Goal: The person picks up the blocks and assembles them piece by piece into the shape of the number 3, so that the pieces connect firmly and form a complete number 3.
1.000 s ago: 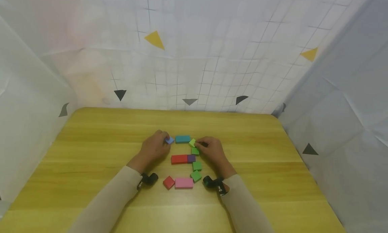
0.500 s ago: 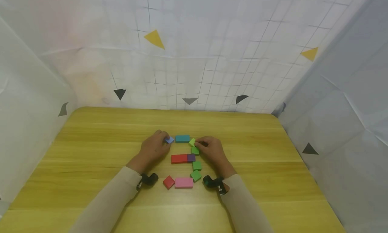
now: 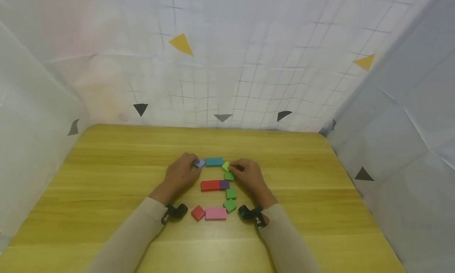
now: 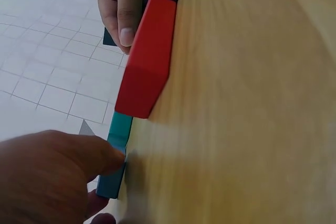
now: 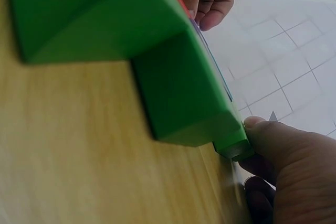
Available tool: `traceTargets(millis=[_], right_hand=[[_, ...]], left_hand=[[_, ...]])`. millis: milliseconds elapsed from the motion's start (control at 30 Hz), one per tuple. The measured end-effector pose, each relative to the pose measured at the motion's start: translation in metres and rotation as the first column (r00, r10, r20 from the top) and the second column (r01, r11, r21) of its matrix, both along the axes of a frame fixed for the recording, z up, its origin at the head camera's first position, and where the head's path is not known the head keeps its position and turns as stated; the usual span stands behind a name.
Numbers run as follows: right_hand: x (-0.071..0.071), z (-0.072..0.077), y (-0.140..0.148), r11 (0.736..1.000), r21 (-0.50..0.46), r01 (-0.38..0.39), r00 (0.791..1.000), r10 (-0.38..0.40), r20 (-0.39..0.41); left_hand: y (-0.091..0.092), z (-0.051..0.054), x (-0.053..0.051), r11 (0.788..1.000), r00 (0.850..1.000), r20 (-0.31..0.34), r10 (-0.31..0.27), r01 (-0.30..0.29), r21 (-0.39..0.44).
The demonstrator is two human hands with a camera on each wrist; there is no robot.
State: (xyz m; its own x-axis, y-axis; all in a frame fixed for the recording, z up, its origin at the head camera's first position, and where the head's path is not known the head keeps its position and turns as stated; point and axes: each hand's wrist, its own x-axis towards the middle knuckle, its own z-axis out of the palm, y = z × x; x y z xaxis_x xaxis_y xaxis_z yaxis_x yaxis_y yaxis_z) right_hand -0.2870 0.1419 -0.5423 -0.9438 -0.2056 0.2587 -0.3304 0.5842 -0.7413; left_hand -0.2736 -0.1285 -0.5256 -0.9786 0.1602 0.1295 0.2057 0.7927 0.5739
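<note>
At the far left of the block layout, my left hand (image 3: 180,173) pinches a light blue block (image 3: 200,163), turned at an angle close to the left end of a teal block (image 3: 214,162). My right hand (image 3: 249,174) holds a small lime green block (image 3: 226,166) between thumb and fingers, at the teal block's right end. Just below it lies a green block (image 3: 229,176). In the left wrist view the thumb presses the blue block (image 4: 109,183); in the right wrist view the fingers grip the lime block (image 5: 233,148), partly hidden.
A long red block (image 3: 210,185) touches a purple block (image 3: 224,184). Nearer are two green blocks (image 3: 231,193), a pink block (image 3: 215,214) and a tilted red square block (image 3: 198,213). All lie on the wooden table (image 3: 113,162), before a white patterned sheet (image 3: 227,83).
The light blue block has shifted very slightly right, toward the teal block, with my left fingers on it. My right hand and the lime block stay in place.
</note>
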Motion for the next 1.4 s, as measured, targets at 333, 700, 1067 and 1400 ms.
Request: traceTargets(millis=[333, 700, 1067, 1400], right_hand=[[0.0019, 0.0024, -0.0004, 1.000, -0.012, 0.001, 1.000, 0.000, 0.025], [0.0012, 0.0016, -0.0009, 1.000, -0.020, -0.002, 1.000, 0.002, 0.009], [-0.0014, -0.0009, 0.0000, 1.000, 0.008, -0.006, 1.000, 0.006, -0.011], [0.0002, 0.0015, -0.0007, 1.000, 0.023, 0.005, 1.000, -0.006, 0.012]], left_hand=[[0.0014, -0.0003, 0.0004, 1.000, 1.000, 0.001, -0.002, 0.002, 0.006], [0.0022, 0.0012, 0.0005, 1.000, 1.000, -0.006, 0.007, -0.007, 0.012], [0.0021, -0.0009, -0.0008, 1.000, 1.000, 0.025, 0.009, -0.009, 0.017], [0.0011, -0.0022, 0.0025, 0.998, 0.999, 0.041, 0.009, -0.011, 0.059]])
